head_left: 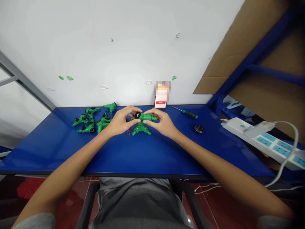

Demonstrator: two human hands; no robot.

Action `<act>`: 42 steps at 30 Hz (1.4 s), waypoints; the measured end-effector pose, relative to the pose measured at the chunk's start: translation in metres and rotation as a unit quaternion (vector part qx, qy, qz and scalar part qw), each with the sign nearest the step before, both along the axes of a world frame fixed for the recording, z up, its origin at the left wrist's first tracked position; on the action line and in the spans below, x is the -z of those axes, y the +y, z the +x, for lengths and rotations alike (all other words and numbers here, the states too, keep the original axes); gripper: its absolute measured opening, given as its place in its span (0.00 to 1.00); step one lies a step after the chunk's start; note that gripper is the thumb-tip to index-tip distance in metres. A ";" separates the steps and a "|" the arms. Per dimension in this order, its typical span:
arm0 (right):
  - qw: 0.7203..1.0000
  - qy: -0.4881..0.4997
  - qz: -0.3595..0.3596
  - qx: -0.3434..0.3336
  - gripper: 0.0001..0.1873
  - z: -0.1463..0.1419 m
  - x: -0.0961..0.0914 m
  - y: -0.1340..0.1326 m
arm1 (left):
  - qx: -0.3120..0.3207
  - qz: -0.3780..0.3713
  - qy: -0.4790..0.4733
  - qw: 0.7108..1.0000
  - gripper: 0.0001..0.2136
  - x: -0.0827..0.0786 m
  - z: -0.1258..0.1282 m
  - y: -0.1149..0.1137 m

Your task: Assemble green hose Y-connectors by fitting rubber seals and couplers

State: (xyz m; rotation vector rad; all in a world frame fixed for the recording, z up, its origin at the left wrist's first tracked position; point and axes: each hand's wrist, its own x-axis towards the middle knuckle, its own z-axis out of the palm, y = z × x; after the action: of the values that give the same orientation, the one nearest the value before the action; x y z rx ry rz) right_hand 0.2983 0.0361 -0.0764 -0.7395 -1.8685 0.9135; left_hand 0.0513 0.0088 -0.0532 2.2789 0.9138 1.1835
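My left hand (121, 121) and my right hand (164, 123) are closed on one green hose splitter (149, 117) with a black collar, lifted above the blue table. The left fingers grip its collar end, and the right fingers are wrapped round its green end. Just below lies another green hose splitter (141, 128), its two branches pointing towards me. Beside my left hand, a thin purple tool (128, 132) is partly hidden. More green splitters (88, 127) with black parts are grouped to the left, some covered by my left hand.
A phone (160, 102) leans against the white wall at the back. Right of it lie a screwdriver (190, 114) with a green and black handle and a small black object (198, 128) like a mouse. A white power strip (257, 136) with cables stands at the far right.
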 end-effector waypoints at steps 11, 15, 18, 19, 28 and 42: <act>0.993 0.033 -0.105 -0.048 0.25 -0.004 0.009 0.007 | -0.088 0.139 0.016 0.986 0.09 0.018 0.011 -0.004; 0.995 0.043 -0.083 -0.040 0.26 -0.006 0.005 0.002 | -0.069 0.119 0.043 0.990 0.10 0.023 0.010 -0.002; 0.998 0.026 -0.051 -0.041 0.23 -0.005 0.004 0.001 | -0.045 0.063 0.073 0.994 0.15 0.021 0.010 -0.003; 0.998 0.017 -0.037 -0.037 0.22 -0.005 0.004 0.002 | -0.031 0.042 0.077 0.996 0.17 0.019 0.010 -0.003; 0.994 0.069 -0.072 0.051 0.15 0.010 0.001 0.021 | -0.103 0.026 0.187 0.977 0.12 0.001 -0.011 0.007; 0.995 -0.020 -0.094 0.040 0.14 0.020 -0.001 0.030 | -0.062 0.068 0.312 0.946 0.22 0.035 0.006 0.024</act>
State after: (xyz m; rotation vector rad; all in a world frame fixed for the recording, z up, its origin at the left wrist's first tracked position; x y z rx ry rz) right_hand 0.3182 0.0657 -0.0752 -0.9457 -1.7918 1.0389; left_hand 0.0570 0.0330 -0.0880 2.8080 1.2355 0.5680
